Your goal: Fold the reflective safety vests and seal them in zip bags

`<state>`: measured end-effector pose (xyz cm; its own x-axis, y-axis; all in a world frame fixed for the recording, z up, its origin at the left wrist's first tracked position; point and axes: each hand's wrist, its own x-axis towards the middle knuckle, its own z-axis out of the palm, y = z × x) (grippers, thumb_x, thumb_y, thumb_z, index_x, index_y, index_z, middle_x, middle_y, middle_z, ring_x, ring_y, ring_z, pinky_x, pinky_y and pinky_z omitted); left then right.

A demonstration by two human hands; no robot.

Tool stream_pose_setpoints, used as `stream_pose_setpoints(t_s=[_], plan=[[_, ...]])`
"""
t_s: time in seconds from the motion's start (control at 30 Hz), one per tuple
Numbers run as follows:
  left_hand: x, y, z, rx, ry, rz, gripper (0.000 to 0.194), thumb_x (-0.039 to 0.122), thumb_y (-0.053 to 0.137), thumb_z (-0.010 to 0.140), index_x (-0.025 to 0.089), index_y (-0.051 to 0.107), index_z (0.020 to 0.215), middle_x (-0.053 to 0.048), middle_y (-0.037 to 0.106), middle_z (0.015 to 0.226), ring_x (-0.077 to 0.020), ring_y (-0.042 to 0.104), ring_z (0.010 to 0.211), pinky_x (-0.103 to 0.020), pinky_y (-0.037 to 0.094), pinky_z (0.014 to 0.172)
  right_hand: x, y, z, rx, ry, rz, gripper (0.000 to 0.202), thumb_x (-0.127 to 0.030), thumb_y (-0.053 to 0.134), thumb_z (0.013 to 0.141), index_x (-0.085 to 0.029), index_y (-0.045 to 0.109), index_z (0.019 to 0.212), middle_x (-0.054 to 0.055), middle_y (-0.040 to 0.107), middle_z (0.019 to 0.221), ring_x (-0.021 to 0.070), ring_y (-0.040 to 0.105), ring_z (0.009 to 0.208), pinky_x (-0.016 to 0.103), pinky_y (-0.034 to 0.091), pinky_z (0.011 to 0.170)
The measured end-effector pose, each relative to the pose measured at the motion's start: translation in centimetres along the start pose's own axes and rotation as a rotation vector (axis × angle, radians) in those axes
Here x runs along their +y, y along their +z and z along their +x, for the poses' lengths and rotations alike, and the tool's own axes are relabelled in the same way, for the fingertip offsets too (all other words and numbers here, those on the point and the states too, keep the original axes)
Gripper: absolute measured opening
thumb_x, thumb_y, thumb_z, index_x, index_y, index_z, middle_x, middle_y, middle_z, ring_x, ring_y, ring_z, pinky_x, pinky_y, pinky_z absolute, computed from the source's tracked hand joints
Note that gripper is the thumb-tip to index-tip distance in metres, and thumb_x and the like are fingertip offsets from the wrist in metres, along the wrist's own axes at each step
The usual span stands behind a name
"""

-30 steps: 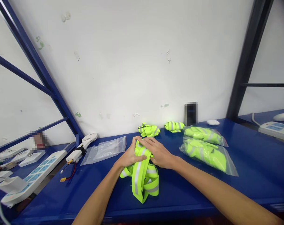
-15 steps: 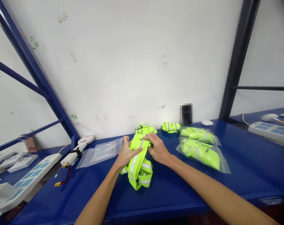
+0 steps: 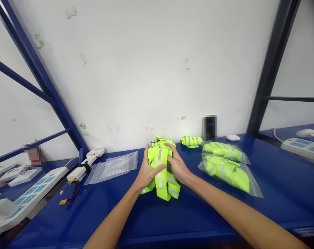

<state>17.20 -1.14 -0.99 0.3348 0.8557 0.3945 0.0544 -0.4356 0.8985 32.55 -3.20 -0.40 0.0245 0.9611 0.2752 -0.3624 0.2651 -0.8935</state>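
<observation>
Holding the reflective strap (image 3: 160, 183) over the surface (image 3: 198, 221), pinched in the left hand (image 3: 147, 173), met by the curved right hand (image 3: 180, 168) (closure hard to tell). Judging by loose loops, only partly folded. Beyond, two unbagged bundles (image 3: 191, 141); rightward, two bagged bundles (image 3: 225, 171); leftward, flat plastic bags (image 3: 112, 167).

A single camera on the person's head looks forward and down over the blue workbench (image 3: 283, 193), facing the white wall (image 3: 133, 69) beyond. The left hand (image 3: 148, 171) and right hand (image 3: 179, 167) sit near mid-view, and the wide view spans from the power strip (image 3: 39, 190) at left to the dark upright post (image 3: 270, 69) at right.
</observation>
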Motion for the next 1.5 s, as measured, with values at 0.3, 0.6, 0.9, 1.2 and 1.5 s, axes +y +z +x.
stream_pose_setpoints(t_s=[0.3, 0.6, 0.9, 1.2, 1.5], plan=[[-0.1, 1.4, -0.2, 0.234, 0.148, 0.313, 0.082, 0.035, 0.073, 0.072, 0.023, 0.029, 0.141, -0.011, 0.052, 0.130, -0.0258, 0.055, 0.115, -0.041, 0.042, 0.100, 0.8, 0.5, -0.3, 0.019, 0.021, 0.120, 0.068, -0.029, 0.076, 0.067, -0.031, 0.047, 0.130, 0.002, 0.068, 0.109, 0.0227, 0.063, 0.101, 0.037, 0.048, 0.092], [-0.4, 1.7, 0.1, 0.202, -0.015, -0.130, 0.092, 0.044, 0.067, 0.079, 0.033, 0.007, 0.148, -0.010, 0.053, 0.125, -0.0223, 0.061, 0.107, -0.036, 0.049, 0.090, -0.2, -0.7, 1.4, 0.249, -0.011, 0.173, 0.047, -0.041, 0.077, 0.065, -0.021, 0.058, 0.104, 0.003, 0.071, 0.088, 0.0224, 0.068, 0.078, 0.035, 0.054, 0.072], [-0.9, 1.1, 0.6, -0.051, -0.327, -0.453, 0.037, 0.043, 0.070, 0.075, 0.017, 0.057, 0.097, 0.010, 0.044, 0.050, -0.0006, 0.027, 0.032, -0.014, 0.019, 0.033, 0.0, -2.8, 2.2, 0.300, -0.154, -0.114, 0.041, -0.049, 0.071, 0.072, -0.020, 0.058, 0.099, 0.005, 0.068, 0.090, 0.0233, 0.064, 0.082, 0.034, 0.052, 0.073], [-0.2, 2.4, -0.1, -0.066, -0.307, -0.724, 0.052, 0.033, 0.073, 0.074, 0.019, 0.054, 0.120, -0.009, 0.069, 0.108, -0.0207, 0.068, 0.088, -0.031, 0.052, 0.081, -0.2, -1.0, 0.2, 0.321, -0.455, -0.469, 0.032, -0.043, 0.059, 0.084, -0.021, 0.054, 0.107, 0.006, 0.063, 0.105, 0.0226, 0.060, 0.094, 0.035, 0.046, 0.084], [-1.5, 2.3, 0.1, 0.176, -0.157, -0.395, 0.047, 0.038, 0.073, 0.075, 0.016, 0.057, 0.113, -0.010, 0.067, 0.113, -0.0237, 0.065, 0.100, -0.032, 0.050, 0.086, 0.6, -0.7, -0.2, 0.149, -0.394, -0.486, 0.045, -0.038, 0.070, 0.075, -0.024, 0.053, 0.115, 0.005, 0.062, 0.112, 0.0229, 0.059, 0.099, 0.036, 0.045, 0.088]])
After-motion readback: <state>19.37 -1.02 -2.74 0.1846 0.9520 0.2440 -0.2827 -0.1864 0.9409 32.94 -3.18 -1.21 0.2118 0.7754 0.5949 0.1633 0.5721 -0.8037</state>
